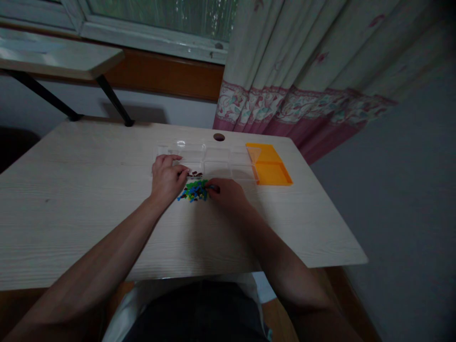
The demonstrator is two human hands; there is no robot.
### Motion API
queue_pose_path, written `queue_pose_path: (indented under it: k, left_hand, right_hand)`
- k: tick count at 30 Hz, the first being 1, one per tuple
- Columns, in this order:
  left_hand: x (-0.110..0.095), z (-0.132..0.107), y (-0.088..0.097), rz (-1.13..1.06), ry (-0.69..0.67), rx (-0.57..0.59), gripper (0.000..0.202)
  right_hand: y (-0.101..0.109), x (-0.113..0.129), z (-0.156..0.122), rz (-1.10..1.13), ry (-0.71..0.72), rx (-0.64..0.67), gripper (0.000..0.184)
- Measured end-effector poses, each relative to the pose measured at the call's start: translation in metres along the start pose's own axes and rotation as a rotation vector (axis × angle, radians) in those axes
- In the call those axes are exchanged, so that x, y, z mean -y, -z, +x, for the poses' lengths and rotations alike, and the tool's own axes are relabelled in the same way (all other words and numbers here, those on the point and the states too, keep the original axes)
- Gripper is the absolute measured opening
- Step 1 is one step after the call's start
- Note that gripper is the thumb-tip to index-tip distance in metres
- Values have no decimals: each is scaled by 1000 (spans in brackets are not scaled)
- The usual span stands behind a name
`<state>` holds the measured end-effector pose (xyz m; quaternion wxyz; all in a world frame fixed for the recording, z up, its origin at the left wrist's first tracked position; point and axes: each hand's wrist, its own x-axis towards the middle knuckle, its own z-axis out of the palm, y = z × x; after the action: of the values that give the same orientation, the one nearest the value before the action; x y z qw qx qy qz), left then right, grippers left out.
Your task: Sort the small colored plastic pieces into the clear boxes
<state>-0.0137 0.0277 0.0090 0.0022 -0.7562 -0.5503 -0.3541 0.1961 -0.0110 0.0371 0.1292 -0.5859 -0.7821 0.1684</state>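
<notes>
A small pile of green, blue and dark plastic pieces (pixel 194 191) lies on the pale wooden table (pixel 89 199). My left hand (pixel 167 176) rests at the pile's left edge, fingers curled, its fingertips by a few dark brown pieces (pixel 195 174) lying in a compartment of the clear plastic organiser box (pixel 213 159). My right hand (pixel 228 192) sits at the pile's right side, its fingers pinched on a small dark piece (pixel 215 189). Whether the left fingers hold anything is hidden.
The orange lid (pixel 270 165) of the organiser box lies open at its right. A round cable hole (pixel 219 137) is near the table's far edge. A bench or shelf (pixel 57 59) stands at back left, a curtain (pixel 302 71) at back right.
</notes>
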Motion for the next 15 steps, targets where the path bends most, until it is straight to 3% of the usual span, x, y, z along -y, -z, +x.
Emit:
queue_pose_path:
  k: [15]
  left_hand:
    - [-2,0,1,-31,-24,-22,19]
  right_hand:
    - [3,4,0,-21,-12,22,24]
